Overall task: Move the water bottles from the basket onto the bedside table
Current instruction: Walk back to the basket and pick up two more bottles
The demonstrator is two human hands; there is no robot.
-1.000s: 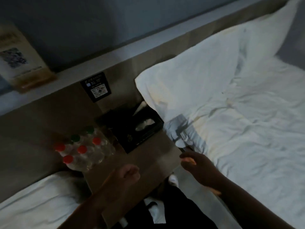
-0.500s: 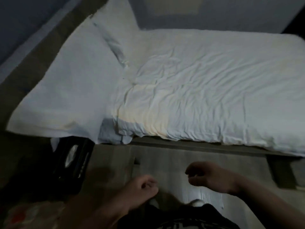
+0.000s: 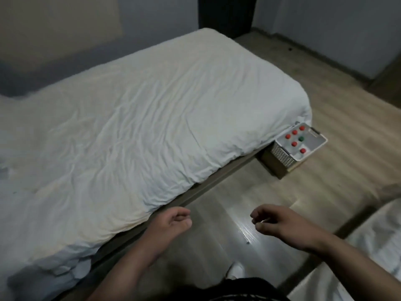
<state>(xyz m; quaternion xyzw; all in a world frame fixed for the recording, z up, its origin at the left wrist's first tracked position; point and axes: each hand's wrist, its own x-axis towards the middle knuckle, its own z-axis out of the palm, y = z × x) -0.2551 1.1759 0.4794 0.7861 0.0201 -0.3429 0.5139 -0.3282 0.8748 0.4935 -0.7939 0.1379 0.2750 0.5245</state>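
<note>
A white perforated basket stands on the wooden floor at the foot corner of the bed, far ahead on the right. Several water bottles stand upright in it, most with red caps and one with a green cap. My left hand hangs low in the middle, its fingers loosely curled, holding nothing. My right hand is beside it, fingers bent and apart, also holding nothing. Both hands are well short of the basket. The bedside table is out of view.
A bed with a rumpled white duvet fills the left and centre. A strip of wooden floor runs between it and a second white bed at the lower right. A dark doorway is at the back.
My view has swung right, away from the bedside table with its bottles and tissue box, along the bed to the basket on the floor. Both hands stay low with nothing in them.
</note>
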